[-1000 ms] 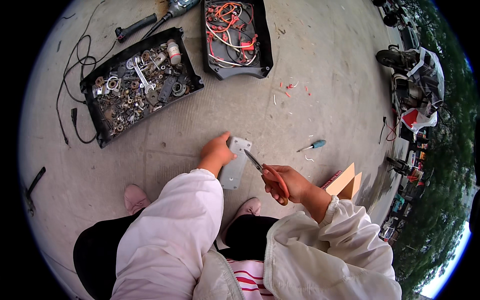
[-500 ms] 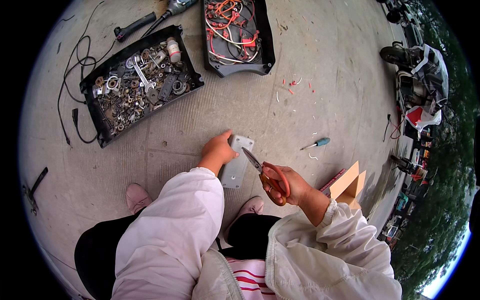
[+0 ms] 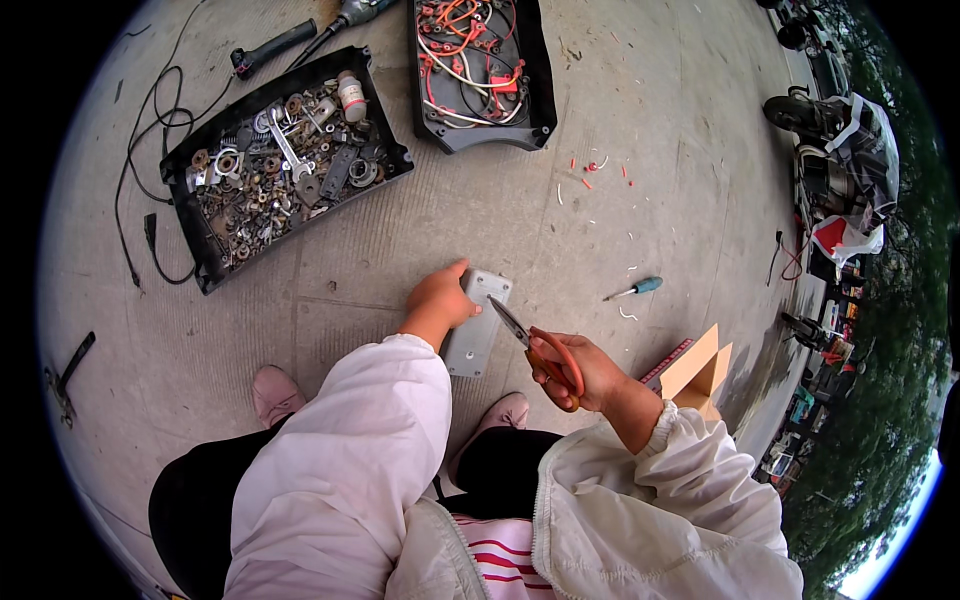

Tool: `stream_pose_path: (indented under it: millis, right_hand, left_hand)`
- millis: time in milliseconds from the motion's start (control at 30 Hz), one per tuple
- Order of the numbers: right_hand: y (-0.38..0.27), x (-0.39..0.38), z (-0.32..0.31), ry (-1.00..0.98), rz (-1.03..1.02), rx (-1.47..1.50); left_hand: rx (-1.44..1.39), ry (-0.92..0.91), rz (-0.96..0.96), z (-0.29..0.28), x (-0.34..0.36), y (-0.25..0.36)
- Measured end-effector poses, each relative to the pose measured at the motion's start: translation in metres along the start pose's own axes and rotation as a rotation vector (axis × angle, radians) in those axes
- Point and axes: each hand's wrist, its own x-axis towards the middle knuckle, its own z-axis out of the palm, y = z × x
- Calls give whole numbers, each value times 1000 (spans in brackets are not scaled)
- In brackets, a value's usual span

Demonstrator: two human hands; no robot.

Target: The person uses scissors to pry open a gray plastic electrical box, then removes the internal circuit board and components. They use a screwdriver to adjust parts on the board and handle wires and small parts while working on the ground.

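A grey oblong box with screw fittings [image 3: 470,342] lies on the concrete between my feet. My left hand [image 3: 437,300] is wrapped round the left side of its upper end. My right hand [image 3: 580,375] is closed on orange-handled scissors [image 3: 513,323], their blades together and the tips over the upper part of the box; whether they touch it I cannot tell. A teal-handled screwdriver [image 3: 645,285] lies to the right, and small red and white scraps [image 3: 587,183] are scattered farther back.
A black tray of hardware with a wrench and bottle [image 3: 230,235] and a black tray of wires [image 3: 545,110] lie ahead. A power tool [image 3: 350,12], black cables [image 3: 151,240], an open cardboard box [image 3: 690,370] and covered motorbikes [image 3: 850,160] lie around.
The whole view has shifted slightly. My right hand and scissors sit a little right of where they were, the tips still over the box. My left hand keeps its grip.
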Motion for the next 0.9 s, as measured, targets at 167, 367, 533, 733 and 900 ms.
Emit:
stream_pose_path:
  millis: [167, 367, 533, 733, 900]
  right_hand:
    - [-2, 0, -1, -11, -5, -44]
    - [-3, 2, -2, 4, -6, -71]
    - [-4, 0, 0, 16, 19, -74]
    - [-2, 2, -2, 21, 24, -67]
    - [-4, 2, -1, 21, 26, -67]
  left_hand:
    - [11, 0, 2, -2, 0, 1]
    - [23, 11, 3, 0, 0, 0]
    - [21, 10, 3, -1, -3, 2]
    - [15, 6, -5, -1, -2, 2]
    - [37, 16, -3, 0, 0, 0]
